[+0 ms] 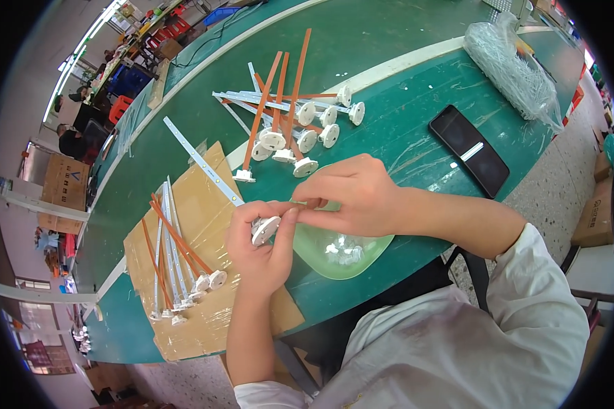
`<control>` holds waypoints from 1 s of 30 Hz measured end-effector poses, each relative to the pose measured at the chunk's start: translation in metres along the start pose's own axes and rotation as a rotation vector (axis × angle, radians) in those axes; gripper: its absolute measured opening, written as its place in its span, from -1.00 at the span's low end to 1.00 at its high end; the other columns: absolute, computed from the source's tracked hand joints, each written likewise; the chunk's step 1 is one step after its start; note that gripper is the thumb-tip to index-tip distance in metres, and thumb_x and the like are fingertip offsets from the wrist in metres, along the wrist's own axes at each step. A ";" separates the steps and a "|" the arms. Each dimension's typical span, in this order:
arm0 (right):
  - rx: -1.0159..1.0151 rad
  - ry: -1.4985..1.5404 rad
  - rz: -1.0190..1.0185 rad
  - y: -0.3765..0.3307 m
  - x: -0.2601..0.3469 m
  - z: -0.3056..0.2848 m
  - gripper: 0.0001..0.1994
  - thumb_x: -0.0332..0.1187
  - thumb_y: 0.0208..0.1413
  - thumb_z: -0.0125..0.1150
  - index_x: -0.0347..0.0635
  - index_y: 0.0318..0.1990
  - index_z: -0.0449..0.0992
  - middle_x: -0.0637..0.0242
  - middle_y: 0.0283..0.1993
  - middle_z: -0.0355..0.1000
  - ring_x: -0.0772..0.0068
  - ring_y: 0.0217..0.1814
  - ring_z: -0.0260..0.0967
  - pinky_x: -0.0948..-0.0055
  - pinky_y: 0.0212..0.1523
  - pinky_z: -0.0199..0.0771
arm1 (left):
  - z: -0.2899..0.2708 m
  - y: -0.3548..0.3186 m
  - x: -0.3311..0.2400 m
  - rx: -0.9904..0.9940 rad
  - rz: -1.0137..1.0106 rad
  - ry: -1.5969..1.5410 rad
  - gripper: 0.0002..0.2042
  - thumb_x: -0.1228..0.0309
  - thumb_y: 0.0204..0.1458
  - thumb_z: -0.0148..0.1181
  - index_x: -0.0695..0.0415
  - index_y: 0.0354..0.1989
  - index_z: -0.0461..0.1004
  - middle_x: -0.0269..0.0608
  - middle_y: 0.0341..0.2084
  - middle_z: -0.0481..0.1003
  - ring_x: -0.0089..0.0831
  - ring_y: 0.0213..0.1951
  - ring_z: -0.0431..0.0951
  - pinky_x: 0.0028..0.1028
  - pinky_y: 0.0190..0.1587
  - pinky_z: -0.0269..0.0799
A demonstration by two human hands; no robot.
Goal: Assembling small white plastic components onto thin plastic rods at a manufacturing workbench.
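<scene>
My left hand (pixel 258 255) is closed around the white round end piece (pixel 265 230) of a light strip. The long, pale strip (pixel 201 160) sticks out from it toward the upper left, with small yellowish dots along its face. My right hand (pixel 358 194) is pinched, its fingertips meeting my left thumb and forefinger beside the end piece. Whatever the right fingers hold is too small or hidden to make out. Under the right hand sits a light green bowl (pixel 351 273), with small whitish, clear pieces (pixel 344 249) in it.
A cardboard sheet (pixel 280 317) on the green table carries several strips (pixel 170 245) with round white ends. Farther back lies a bigger pile of strips (pixel 280 102), some orange-backed. A black phone (pixel 469 150) and a clear plastic bag (pixel 512 68) lie to the right.
</scene>
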State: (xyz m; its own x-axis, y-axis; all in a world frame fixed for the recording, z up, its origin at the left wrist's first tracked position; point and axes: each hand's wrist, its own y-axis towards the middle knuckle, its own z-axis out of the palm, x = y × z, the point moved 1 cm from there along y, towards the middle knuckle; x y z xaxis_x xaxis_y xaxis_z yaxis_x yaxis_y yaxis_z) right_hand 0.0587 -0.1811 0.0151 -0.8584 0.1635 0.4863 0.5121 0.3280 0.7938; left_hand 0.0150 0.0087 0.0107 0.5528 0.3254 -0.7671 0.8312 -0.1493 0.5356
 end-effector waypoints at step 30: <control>-0.139 -0.160 -0.197 -0.004 0.017 0.003 -0.83 -0.56 -0.15 0.37 -0.19 -0.34 0.58 0.35 -0.42 0.55 0.42 -0.52 0.54 0.52 -0.55 0.50 | 0.017 0.005 -0.013 0.152 -0.195 -0.739 -0.37 0.11 0.37 -0.06 0.20 0.47 -0.06 0.20 0.39 0.10 0.07 0.44 0.10 -0.03 0.43 -0.01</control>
State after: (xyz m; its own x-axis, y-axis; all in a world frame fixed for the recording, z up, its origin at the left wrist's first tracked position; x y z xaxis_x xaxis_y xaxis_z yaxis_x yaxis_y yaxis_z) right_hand 0.0422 -0.1764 0.0192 -0.9297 0.2580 0.2629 0.3251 0.2391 0.9150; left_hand 0.0129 -0.0125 0.0177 0.2476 -0.3397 -0.9073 0.8871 -0.2970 0.3533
